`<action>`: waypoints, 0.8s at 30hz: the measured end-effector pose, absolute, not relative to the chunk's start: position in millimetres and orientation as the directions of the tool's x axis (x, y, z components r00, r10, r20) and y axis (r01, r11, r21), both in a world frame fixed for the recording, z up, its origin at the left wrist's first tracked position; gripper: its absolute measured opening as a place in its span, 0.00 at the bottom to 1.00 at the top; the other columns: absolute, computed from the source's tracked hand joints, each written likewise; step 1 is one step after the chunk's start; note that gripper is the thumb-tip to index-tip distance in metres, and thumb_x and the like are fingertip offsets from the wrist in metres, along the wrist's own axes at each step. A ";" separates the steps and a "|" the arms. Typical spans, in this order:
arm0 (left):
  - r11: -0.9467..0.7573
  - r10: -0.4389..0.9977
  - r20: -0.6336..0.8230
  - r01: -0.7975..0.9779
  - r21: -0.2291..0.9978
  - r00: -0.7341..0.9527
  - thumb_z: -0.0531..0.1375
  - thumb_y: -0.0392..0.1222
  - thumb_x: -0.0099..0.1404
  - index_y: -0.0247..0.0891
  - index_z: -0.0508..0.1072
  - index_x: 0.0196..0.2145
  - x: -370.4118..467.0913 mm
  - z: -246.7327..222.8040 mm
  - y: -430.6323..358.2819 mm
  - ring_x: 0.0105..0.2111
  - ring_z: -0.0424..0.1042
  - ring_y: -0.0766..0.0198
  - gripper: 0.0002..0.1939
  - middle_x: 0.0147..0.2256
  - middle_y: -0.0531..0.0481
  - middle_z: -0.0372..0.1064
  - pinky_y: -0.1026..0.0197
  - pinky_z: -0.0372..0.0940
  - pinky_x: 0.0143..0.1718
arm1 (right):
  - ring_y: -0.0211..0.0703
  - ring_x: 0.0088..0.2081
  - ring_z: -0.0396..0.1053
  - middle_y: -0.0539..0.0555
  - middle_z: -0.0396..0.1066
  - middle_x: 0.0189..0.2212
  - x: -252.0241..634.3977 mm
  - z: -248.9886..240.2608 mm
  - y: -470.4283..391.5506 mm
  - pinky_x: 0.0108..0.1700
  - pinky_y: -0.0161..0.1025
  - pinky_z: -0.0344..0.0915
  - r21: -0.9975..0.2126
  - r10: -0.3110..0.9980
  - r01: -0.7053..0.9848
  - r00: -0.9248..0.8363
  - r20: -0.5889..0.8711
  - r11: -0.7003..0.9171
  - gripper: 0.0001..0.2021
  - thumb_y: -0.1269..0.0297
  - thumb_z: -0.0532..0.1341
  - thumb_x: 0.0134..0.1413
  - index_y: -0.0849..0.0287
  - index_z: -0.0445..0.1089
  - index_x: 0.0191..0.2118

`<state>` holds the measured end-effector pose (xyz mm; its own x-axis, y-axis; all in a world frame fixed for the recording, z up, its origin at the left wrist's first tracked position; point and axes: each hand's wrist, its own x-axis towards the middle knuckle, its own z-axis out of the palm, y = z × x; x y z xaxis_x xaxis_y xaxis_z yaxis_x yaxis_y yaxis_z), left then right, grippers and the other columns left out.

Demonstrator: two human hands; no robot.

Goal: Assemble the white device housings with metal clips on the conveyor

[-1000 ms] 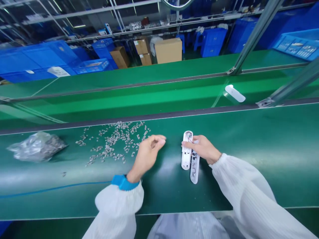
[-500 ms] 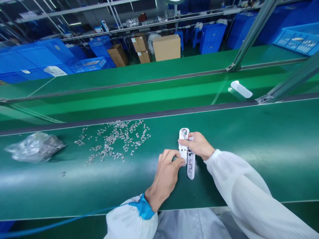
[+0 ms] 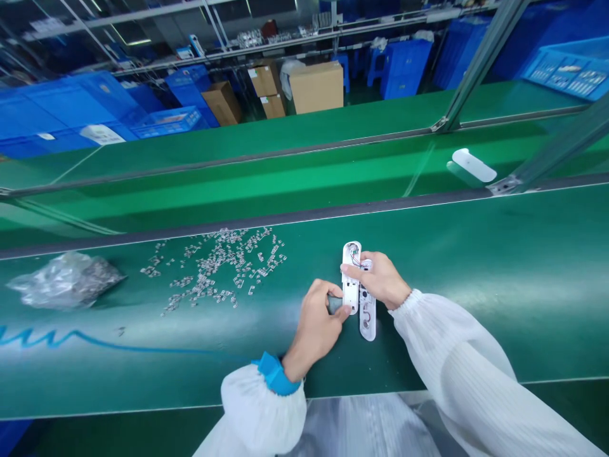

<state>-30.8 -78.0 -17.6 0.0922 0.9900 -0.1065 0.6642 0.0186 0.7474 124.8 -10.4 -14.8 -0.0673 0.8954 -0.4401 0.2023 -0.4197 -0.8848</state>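
Observation:
Two long white housing halves lie side by side between my hands, joined by thin wires. My right hand (image 3: 379, 277) is closed on the upper part of the left housing half (image 3: 351, 295), its fingers also over the top of the right housing half (image 3: 368, 317). Thumb and fingers of my left hand (image 3: 320, 317) grip the lower left edge of the left half. A greyish patch shows between the left thumb and index finger; I cannot make out what it is. A blue wrist strap (image 3: 276, 374) is round my left wrist.
Many small metal pieces (image 3: 209, 270) are scattered on the green work surface (image 3: 157, 355), left of my hands. Farther left lies a clear plastic bag (image 3: 66, 280). A white cover (image 3: 474, 166) rests on the green belt (image 3: 285, 184) behind a dark rail. Metal posts (image 3: 480, 70) stand at the right.
My left hand has shifted slightly, opening a gap between thumb and index finger. The right housing half has swung a little to the right. The white cover has moved right; the blue cord now lies higher, coiled.

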 end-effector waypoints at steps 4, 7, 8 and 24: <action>-0.006 0.992 -0.081 0.692 0.722 0.092 0.63 0.31 0.59 0.38 0.69 0.32 -22.4 -6.3 -70.4 0.37 0.66 0.61 0.06 0.35 0.51 0.65 0.57 0.62 0.39 | 0.47 0.33 0.76 0.59 0.78 0.34 129.9 -4.2 -13.7 0.35 0.40 0.71 -0.870 0.859 -0.011 -0.165 -0.485 -0.493 0.18 0.49 0.62 0.55 0.61 0.74 0.39; -0.148 0.989 0.074 0.782 0.606 0.130 0.57 0.36 0.67 0.38 0.69 0.41 -7.0 -2.3 -82.5 0.43 0.65 0.55 0.04 0.42 0.46 0.66 0.53 0.62 0.42 | 0.50 0.43 0.76 0.61 0.77 0.46 135.4 5.6 -15.3 0.44 0.45 0.73 -0.714 0.814 -0.393 -0.225 -0.536 -0.579 0.20 0.49 0.57 0.61 0.62 0.73 0.44; -0.194 0.981 0.113 0.822 0.536 0.157 0.58 0.38 0.67 0.38 0.68 0.44 -1.3 -3.1 -87.7 0.43 0.65 0.54 0.07 0.44 0.44 0.67 0.53 0.63 0.41 | 0.51 0.46 0.75 0.62 0.75 0.49 136.9 8.3 -15.8 0.46 0.46 0.73 -0.660 0.806 -0.477 -0.219 -0.550 -0.580 0.18 0.52 0.58 0.61 0.62 0.73 0.44; -0.062 0.992 0.112 0.557 0.828 -0.055 0.53 0.45 0.71 0.41 0.64 0.56 7.2 8.9 -97.0 0.39 0.71 0.59 0.17 0.42 0.46 0.71 0.58 0.65 0.39 | 0.39 0.17 0.63 0.49 0.65 0.14 119.2 -9.0 -26.6 0.21 0.35 0.57 -0.955 0.949 0.101 0.177 -0.260 -0.280 0.21 0.47 0.56 0.59 0.57 0.63 0.21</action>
